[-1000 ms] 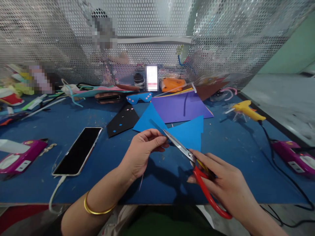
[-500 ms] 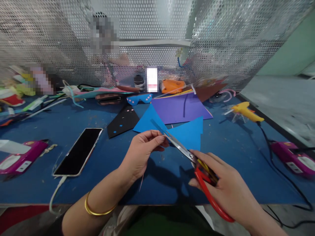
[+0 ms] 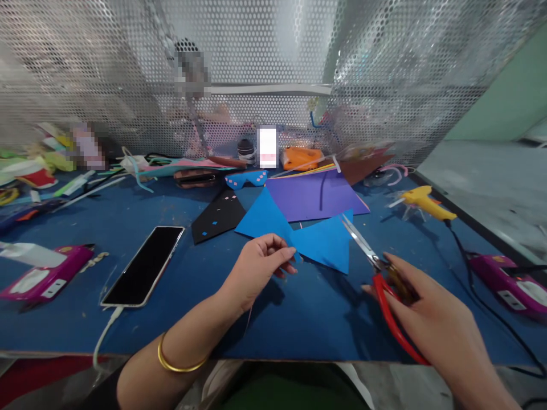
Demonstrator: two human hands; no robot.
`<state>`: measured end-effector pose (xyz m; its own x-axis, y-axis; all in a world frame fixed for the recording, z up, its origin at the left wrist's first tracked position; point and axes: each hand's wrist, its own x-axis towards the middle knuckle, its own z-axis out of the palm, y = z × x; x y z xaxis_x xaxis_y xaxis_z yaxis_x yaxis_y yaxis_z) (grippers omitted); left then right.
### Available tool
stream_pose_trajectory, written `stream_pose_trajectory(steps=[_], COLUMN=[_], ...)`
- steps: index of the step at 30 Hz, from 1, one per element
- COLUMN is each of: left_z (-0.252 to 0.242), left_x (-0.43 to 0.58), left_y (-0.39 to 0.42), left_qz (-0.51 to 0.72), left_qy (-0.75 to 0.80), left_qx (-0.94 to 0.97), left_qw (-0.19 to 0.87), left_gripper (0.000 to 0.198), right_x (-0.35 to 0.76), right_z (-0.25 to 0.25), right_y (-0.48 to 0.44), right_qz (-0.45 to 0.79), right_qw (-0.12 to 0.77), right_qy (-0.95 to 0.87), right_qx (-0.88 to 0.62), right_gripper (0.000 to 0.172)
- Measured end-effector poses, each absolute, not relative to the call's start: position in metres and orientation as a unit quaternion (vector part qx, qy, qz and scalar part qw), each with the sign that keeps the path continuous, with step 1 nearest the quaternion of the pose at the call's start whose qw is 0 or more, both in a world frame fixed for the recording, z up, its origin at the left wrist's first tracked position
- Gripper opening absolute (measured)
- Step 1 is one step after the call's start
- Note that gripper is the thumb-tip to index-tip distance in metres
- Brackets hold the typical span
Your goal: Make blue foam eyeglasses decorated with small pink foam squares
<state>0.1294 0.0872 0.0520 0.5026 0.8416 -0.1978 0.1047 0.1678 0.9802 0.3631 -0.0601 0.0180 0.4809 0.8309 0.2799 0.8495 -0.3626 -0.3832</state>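
Observation:
Scissors [image 3: 363, 245] with red handles are held in my right hand [image 3: 440, 313], blades pointing up and left over the edge of a blue paper piece [image 3: 327, 242]. My left hand [image 3: 262, 267] is pinched closed in front of another blue paper piece [image 3: 265, 215]. A thin pinkish strip [image 3: 249, 320] hangs down below its palm; the rest of it is hidden by the hand. Between the two hands there is a gap. Behind them lies a purple sheet [image 3: 316, 196], with a black paper piece [image 3: 220, 216] dotted with small coloured bits to its left.
A phone [image 3: 144, 266] on a white cable lies left, beside a magenta power strip [image 3: 51, 273]. Blue paper glasses [image 3: 247, 179] sit at the back. On the right are a yellow glue gun [image 3: 423, 200] with its cord and another magenta power strip [image 3: 508, 285]. Perforated metal sheeting [image 3: 265, 45] stands behind.
My right hand has drawn the scissors away to the right, off my left fingertips. My left hand stays pinched and sits slightly lower and to the right in view.

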Motion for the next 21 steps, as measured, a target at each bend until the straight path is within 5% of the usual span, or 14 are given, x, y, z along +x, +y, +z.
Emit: stream_pose_trajectory(steps=[6, 15, 21], left_z=[0.049, 0.069, 0.063], left_x=[0.127, 0.079, 0.057], left_y=[0.096, 0.152, 0.171], left_qz=[0.265, 0.196, 0.107], left_qy=[0.451, 0.635, 0.674], left_qx=[0.674, 0.735, 0.730], left_qw=[0.522, 0.137, 0.024], left_gripper=[0.018, 0.020, 0.029], right_x=[0.394, 0.398, 0.395], right_z=[0.007, 0.007, 0.019], right_y=[-0.073, -0.068, -0.059], right_qz=[-0.017, -0.060, -0.066], right_qw=[0.061, -0.025, -0.076], right_qy=[-0.430, -0.518, -0.535], right_qx=[-0.900, -0.853, -0.839], right_gripper=[0.061, 0.046, 0.032])
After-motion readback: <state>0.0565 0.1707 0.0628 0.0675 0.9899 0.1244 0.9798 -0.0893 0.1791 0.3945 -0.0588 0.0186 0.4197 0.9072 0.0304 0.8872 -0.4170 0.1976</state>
